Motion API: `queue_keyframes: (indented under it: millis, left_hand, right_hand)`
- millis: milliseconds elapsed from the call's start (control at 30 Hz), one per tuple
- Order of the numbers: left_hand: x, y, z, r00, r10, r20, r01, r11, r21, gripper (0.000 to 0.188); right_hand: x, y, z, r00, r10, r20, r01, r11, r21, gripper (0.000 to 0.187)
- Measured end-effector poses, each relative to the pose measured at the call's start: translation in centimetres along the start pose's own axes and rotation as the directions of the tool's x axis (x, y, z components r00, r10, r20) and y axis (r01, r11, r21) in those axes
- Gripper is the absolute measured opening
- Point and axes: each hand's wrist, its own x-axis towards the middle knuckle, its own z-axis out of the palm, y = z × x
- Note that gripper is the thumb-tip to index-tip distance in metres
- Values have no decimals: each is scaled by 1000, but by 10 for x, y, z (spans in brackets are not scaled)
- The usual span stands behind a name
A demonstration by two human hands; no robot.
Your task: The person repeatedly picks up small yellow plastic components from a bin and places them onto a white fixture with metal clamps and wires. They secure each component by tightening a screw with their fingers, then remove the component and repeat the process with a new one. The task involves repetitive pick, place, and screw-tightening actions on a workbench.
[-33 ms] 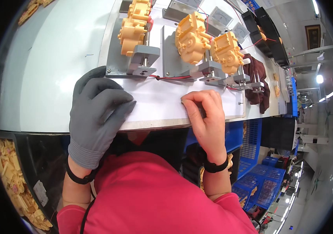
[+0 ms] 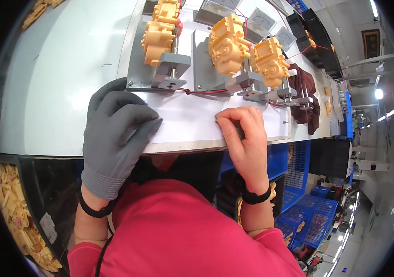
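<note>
My left hand (image 2: 116, 134), in a grey glove, rests at the table's near edge by the corner of a grey metal base plate (image 2: 137, 69). Its fingers curl and the thumb tip meets the index finger; whatever may be between them is hidden. My bare right hand (image 2: 245, 136) is over the white sheet (image 2: 187, 117), thumb and index finger pinched together. A tiny dark spot shows at that pinch, too small to name. Beyond the hands, yellow plastic housings (image 2: 228, 48) sit on grey metal fixtures (image 2: 173, 69). Neither hand touches a housing.
Analog meters (image 2: 261, 21) with red wires stand behind the fixtures. A brown cloth (image 2: 304, 87) lies at the right, next to upright metal pins. A bin of yellow parts (image 2: 14, 207) is at the lower left. Blue crates (image 2: 310, 214) are at the lower right.
</note>
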Motion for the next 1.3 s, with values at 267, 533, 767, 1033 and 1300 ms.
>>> queue_keyframes:
  millis: [267,533,767,1033,1300]
  left_hand:
    - [-1,3,1,999,-40,6,39,999,31,11]
    - [-2,3,0,997,-78,20,78,997,10,10]
    - [-2,1,0,998,-67,20,67,998,8,11]
    - [-2,2,2,998,-68,4,68,997,-24,11]
    - [-1,2,2,998,-58,17,58,998,-4,10]
  right_hand:
    - [-2,2,-1,1000,-20,1,20,1000,-5,9]
    - [-3,-1,-6,999,16,29,-17,999,32,13]
    - [-5,7,-5,999,-43,32,43,999,8,16]
    - [-12,22,-37,987,53,-151,-51,999,17,17]
    - [-25,52,-65,963,270,-14,-271,962,-34,17]
